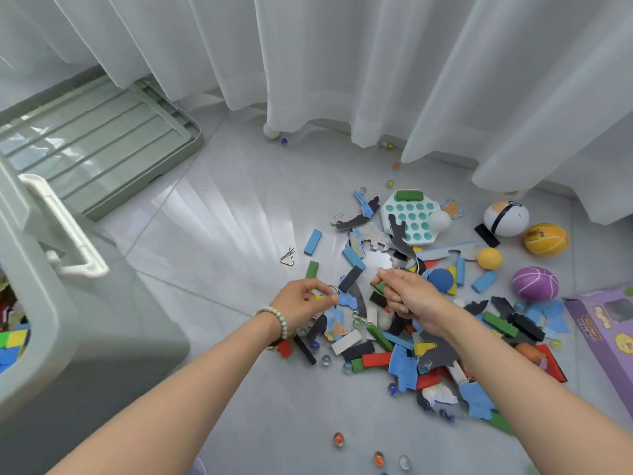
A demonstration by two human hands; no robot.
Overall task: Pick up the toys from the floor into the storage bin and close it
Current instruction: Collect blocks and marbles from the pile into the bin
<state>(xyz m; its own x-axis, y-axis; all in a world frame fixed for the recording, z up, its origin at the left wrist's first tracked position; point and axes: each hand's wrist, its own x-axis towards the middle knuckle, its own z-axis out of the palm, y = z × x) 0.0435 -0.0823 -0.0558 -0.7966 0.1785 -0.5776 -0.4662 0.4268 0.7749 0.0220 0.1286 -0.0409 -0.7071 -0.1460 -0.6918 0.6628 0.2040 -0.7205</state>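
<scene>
While held low over the scattered toys on the floor, found left hand pinching small flat pieces, metal ring at its fingertips; found right hand just beside, curled round a green block; recorded storage bin at left, open, apart from the pile, coloured blocks inside; logged lid flat behind it.

Two bare forearms. The left hand has a bracelet at its wrist: a single strand of small round beads, pale cream mixed with light turquoise. The right hand is bare.
</scene>
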